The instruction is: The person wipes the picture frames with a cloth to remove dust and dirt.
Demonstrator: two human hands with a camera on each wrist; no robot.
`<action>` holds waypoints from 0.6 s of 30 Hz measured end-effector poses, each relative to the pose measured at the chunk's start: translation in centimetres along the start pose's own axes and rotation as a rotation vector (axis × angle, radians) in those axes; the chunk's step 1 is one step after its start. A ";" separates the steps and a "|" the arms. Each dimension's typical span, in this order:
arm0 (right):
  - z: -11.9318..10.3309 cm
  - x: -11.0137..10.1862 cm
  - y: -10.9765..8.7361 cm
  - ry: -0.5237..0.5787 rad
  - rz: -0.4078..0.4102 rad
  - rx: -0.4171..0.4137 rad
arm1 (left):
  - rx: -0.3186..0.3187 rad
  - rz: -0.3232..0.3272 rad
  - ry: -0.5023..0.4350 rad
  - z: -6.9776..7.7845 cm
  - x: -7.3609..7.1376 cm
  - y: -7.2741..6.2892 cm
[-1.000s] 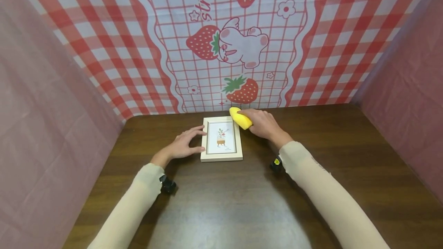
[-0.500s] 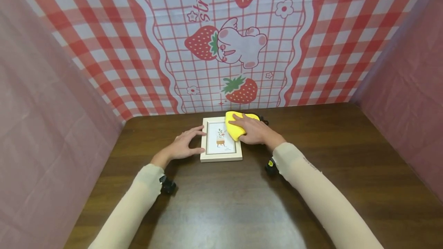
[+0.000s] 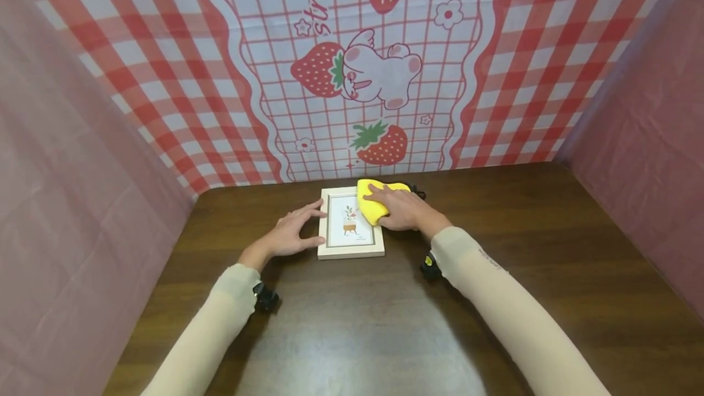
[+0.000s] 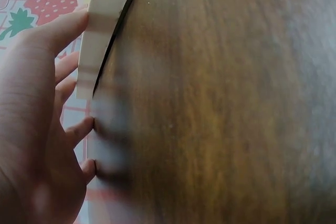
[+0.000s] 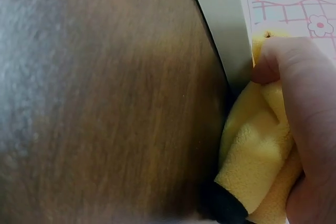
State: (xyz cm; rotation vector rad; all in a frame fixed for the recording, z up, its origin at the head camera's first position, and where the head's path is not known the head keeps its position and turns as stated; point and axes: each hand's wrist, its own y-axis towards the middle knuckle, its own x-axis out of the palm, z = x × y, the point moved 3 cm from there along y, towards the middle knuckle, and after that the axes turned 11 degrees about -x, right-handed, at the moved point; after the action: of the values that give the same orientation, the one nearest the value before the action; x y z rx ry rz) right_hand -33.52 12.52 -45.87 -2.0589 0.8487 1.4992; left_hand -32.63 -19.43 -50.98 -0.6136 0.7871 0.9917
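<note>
A cream picture frame lies flat on the table, showing a small printed plant picture. Along its left edge, fingers and thumb of my left hand touch the side; in the left wrist view that hand has its fingers spread beside the frame. My right hand holds a bunched yellow cloth against the frame's upper right corner. In the right wrist view, the thumb presses the fuzzy cloth by the frame's edge; a black end shows on the cloth.
The dark wooden table meets a red-checked strawberry curtain just behind the frame. Pink cloth walls stand at both sides. A black cord lies beyond my right hand.
My right hand has moved left and slightly down, bringing the yellow cloth from the frame's top right corner onto its picture area, then nearly stopped. My left hand has stayed put.
</note>
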 end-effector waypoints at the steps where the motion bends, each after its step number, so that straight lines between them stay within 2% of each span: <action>1: -0.1 0.0 0.0 -0.006 -0.002 -0.006 | -0.002 -0.002 0.001 0.0 0.0 0.0; 9: -0.9 0.0 -0.4 -0.050 -0.008 -0.041 | -0.014 -0.021 -0.006 1.0 -0.3 -0.2; 18: -2.6 0.4 -1.7 -0.068 -0.021 -0.040 | -0.020 -0.017 -0.005 -0.7 0.2 0.7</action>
State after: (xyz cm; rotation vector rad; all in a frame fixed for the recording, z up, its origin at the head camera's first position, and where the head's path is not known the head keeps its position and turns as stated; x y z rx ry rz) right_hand -30.48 11.89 -45.48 -2.0269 0.7745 1.5776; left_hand -33.37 -19.56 -51.65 -0.6333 0.7670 0.9860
